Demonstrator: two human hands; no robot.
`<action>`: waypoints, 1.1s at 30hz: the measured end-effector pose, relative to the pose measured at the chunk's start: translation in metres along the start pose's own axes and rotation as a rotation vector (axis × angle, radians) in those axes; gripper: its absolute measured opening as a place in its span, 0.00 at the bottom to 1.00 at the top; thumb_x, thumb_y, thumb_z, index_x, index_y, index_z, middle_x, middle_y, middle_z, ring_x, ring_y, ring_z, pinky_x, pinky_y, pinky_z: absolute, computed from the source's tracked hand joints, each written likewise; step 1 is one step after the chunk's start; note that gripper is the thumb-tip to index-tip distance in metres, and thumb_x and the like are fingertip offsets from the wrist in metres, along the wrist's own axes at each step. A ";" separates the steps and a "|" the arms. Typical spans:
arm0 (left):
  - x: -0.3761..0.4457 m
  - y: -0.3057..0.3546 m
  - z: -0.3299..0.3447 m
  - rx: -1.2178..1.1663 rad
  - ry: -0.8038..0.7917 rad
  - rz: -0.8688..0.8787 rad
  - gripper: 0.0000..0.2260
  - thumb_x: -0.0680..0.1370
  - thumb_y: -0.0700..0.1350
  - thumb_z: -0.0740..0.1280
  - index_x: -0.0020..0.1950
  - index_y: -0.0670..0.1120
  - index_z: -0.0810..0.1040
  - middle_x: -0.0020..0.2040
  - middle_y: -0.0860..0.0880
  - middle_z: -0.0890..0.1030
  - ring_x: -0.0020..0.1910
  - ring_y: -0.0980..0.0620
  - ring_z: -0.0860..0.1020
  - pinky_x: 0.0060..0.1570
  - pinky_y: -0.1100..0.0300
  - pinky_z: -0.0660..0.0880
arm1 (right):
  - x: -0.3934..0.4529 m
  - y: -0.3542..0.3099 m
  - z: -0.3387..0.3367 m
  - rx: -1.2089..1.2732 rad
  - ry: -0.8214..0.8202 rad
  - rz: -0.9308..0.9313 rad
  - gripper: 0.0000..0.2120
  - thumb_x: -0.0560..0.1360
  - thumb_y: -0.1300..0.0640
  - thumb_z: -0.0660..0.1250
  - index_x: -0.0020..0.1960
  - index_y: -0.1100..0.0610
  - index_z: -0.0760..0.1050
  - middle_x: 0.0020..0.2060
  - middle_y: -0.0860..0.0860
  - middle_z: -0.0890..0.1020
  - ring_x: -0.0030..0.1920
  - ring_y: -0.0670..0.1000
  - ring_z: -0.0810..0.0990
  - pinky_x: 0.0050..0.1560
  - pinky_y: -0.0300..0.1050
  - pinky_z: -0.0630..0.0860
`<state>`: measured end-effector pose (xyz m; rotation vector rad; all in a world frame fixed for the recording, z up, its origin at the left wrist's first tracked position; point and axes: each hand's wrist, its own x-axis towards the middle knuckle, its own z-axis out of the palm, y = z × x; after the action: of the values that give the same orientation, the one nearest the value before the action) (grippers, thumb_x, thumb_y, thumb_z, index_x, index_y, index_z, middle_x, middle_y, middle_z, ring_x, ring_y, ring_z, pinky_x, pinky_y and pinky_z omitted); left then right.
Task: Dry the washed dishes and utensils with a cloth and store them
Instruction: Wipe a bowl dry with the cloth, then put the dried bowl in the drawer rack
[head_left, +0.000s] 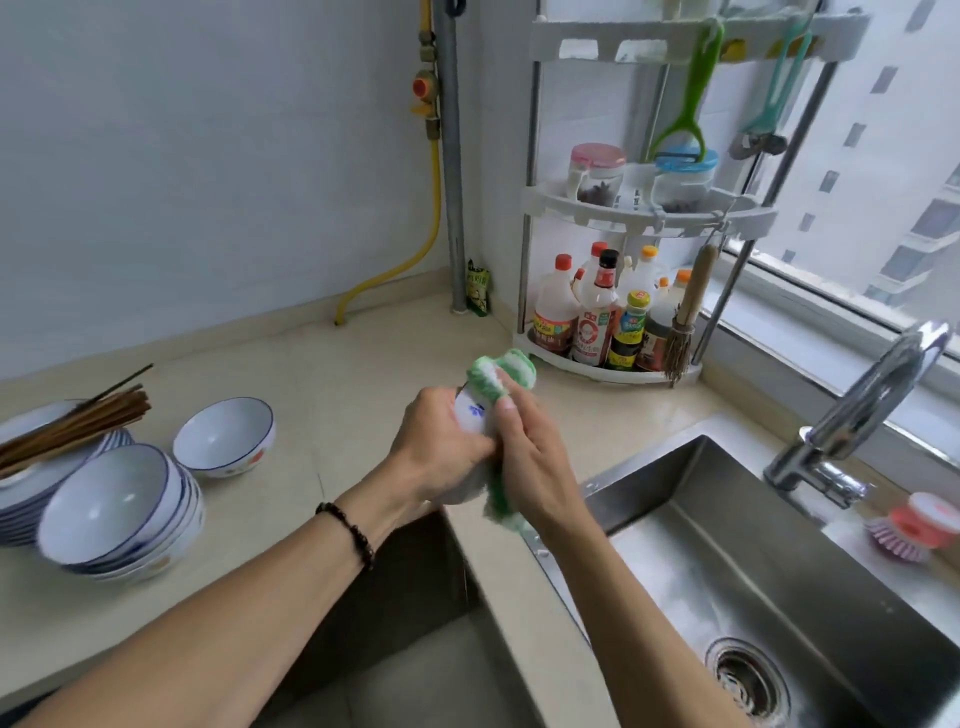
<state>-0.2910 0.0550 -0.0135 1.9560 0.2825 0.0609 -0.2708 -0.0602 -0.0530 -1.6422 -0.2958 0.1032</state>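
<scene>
Labels: bottle labels on the corner rack (644, 210) carry print too small and blurred to read; red, yellow and green panels only. The small green packet (478, 287) in the wall corner is likewise illegible. The held bowl (470, 415) shows a blue painted mark on white glaze, not readable as writing.

Left hand (441, 452): fingers curled round the bowl, gripping it above the counter edge between counter and sink. Beaded dark bracelet on that wrist.
Right hand (535, 462): fingers and thumb pinch a cloth (501, 376), green-and-white, fluffy knit texture, pressed against the bowl; cloth wraps over the top and hangs below the hands.

Counter (332, 364): beige, smooth stone-like surface. Single bowl (224, 436), white ceramic, blue rim line, upright, just beside a stack of bowls (122, 512) of the same pattern. Behind, stacked plates (31, 493) with brown wooden chopsticks (72, 423) lying across them.

Sink (753, 571): brushed stainless steel, rectangular, round drain strainer. Chrome curved tap (857, 410). Pink dish brush (909, 527) on the sink ledge.
</scene>
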 end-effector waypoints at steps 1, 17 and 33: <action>-0.004 -0.001 -0.014 0.020 -0.062 0.010 0.09 0.68 0.37 0.79 0.43 0.44 0.82 0.38 0.50 0.84 0.38 0.52 0.81 0.37 0.59 0.78 | 0.000 0.000 0.007 0.004 -0.003 0.009 0.19 0.85 0.46 0.53 0.68 0.52 0.76 0.56 0.54 0.81 0.56 0.50 0.81 0.56 0.45 0.79; -0.133 -0.092 -0.211 -0.655 0.049 -0.156 0.17 0.60 0.39 0.77 0.48 0.41 0.83 0.44 0.42 0.86 0.41 0.46 0.84 0.39 0.54 0.82 | -0.070 -0.049 0.186 0.208 -0.254 0.346 0.19 0.80 0.41 0.58 0.57 0.47 0.84 0.54 0.54 0.86 0.56 0.56 0.84 0.65 0.60 0.76; -0.199 -0.173 -0.288 -0.651 0.987 -0.446 0.09 0.66 0.37 0.79 0.39 0.45 0.81 0.38 0.45 0.83 0.37 0.45 0.81 0.39 0.57 0.79 | -0.156 -0.027 0.329 -0.171 -0.466 -0.069 0.13 0.79 0.55 0.61 0.59 0.49 0.82 0.46 0.45 0.85 0.47 0.46 0.81 0.51 0.46 0.78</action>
<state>-0.5634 0.3337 -0.0402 1.0528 1.1705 0.7363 -0.5042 0.2192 -0.0751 -1.7632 -0.7322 0.4213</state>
